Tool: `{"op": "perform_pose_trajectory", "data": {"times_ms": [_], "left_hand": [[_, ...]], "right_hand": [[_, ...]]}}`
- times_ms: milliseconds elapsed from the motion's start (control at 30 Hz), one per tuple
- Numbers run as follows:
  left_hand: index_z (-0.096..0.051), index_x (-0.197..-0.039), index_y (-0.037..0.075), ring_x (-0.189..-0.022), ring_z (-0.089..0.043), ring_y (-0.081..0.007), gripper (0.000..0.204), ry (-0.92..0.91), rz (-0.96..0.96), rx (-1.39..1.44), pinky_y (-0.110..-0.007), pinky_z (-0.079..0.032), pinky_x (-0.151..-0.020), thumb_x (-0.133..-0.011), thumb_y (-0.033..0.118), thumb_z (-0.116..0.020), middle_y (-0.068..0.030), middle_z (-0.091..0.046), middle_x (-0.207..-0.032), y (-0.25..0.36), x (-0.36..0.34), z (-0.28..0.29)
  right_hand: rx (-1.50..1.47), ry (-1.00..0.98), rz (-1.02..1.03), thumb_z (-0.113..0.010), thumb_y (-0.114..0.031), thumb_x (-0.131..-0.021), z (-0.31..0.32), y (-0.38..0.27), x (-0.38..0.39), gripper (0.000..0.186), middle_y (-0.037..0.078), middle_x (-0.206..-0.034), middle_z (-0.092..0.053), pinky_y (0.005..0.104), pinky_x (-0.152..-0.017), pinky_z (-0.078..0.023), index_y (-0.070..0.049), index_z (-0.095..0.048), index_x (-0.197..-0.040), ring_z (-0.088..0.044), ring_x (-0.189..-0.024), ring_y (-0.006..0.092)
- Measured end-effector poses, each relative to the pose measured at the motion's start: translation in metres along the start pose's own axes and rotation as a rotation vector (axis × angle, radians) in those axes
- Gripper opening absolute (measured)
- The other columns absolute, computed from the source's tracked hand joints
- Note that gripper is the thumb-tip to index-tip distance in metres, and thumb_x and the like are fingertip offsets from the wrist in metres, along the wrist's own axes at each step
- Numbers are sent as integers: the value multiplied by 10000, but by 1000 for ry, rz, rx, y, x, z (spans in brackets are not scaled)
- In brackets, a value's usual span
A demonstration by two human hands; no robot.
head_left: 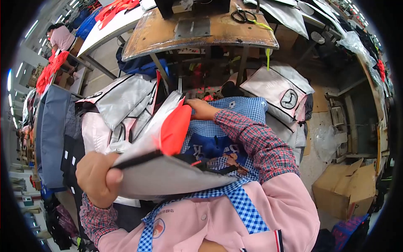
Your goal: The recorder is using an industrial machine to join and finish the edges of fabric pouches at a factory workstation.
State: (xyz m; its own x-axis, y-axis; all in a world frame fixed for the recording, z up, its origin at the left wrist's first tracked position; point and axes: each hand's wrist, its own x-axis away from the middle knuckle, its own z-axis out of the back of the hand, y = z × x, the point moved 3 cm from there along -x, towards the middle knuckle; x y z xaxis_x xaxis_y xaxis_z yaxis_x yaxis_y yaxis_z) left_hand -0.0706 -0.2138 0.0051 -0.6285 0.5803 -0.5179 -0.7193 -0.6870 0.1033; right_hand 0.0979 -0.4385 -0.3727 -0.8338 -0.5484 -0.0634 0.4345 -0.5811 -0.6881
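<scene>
A silver-grey sewn bag piece (168, 178) with black trim and a bright red panel (174, 130) lies tilted across my lap, in front of my blue checked apron (247, 105). My left hand (98, 178) is closed round its near left corner, thumb on top of the black edge. At the far end my right hand (201, 110) is closed on the upper edge, beside the red panel; its fingertips are partly hidden. Left of the held piece is a pile of silver-grey bags (121, 101) with black edging. To the right sit more silver-grey bags (277, 90), one bearing a round black emblem.
Ahead stands a worn wooden worktable (157, 35) with a metal plate, black scissors (244, 16) and a yellow-green strap (268, 56). An open cardboard box (344, 189) is at right, near clear plastic (329, 140). Dark fabric (54, 134) hangs at left. Another person (63, 40) works at far left.
</scene>
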Motion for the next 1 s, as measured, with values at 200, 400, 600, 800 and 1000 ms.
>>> {"op": "perform_pose_trajectory", "data": {"times_ms": [200,400,600,800,1000], "left_hand": [[-643,-787,22,-471,-503,-219,506,-30,-120,-16,-342,-353,-451,-908,506,-555,-46,-512,-576,25,23,22],[-532,-687,103,-455,-455,-105,401,61,-287,-35,-280,-336,-437,-866,447,-632,37,-403,-544,34,40,25],[-439,-635,123,-463,-488,-142,414,224,-264,-63,-288,-379,-458,-907,401,-583,19,-416,-538,55,49,14],[-470,-666,107,-510,-504,-157,408,223,-193,-85,-298,-392,-498,-919,421,-533,10,-474,-595,68,79,-45],[-611,-773,84,-635,-631,-302,381,-471,-110,367,-389,-484,-522,-877,447,-562,-114,-606,-635,56,79,-96]], "right_hand": [[-149,550,48,-638,-250,-830,-11,-28,-37,581,262,-1403,-402,462,-1075,-348,-11,-449,-1325,-390,-1306,411],[-250,258,375,-470,-156,-889,25,-57,-76,428,167,-1288,-572,407,-1143,-247,-62,-555,-1297,-460,-1292,288],[-601,85,150,-542,-96,-919,18,24,-117,112,33,-915,-661,314,-754,-523,-19,-622,-933,-605,-795,111],[-839,69,186,-544,-70,-923,61,-60,-144,98,20,-919,-652,288,-726,-519,-13,-617,-958,-600,-787,100],[-913,246,202,-540,-22,-926,87,-134,-107,142,21,-994,-643,234,-724,-511,2,-602,-1052,-601,-822,95]]}}
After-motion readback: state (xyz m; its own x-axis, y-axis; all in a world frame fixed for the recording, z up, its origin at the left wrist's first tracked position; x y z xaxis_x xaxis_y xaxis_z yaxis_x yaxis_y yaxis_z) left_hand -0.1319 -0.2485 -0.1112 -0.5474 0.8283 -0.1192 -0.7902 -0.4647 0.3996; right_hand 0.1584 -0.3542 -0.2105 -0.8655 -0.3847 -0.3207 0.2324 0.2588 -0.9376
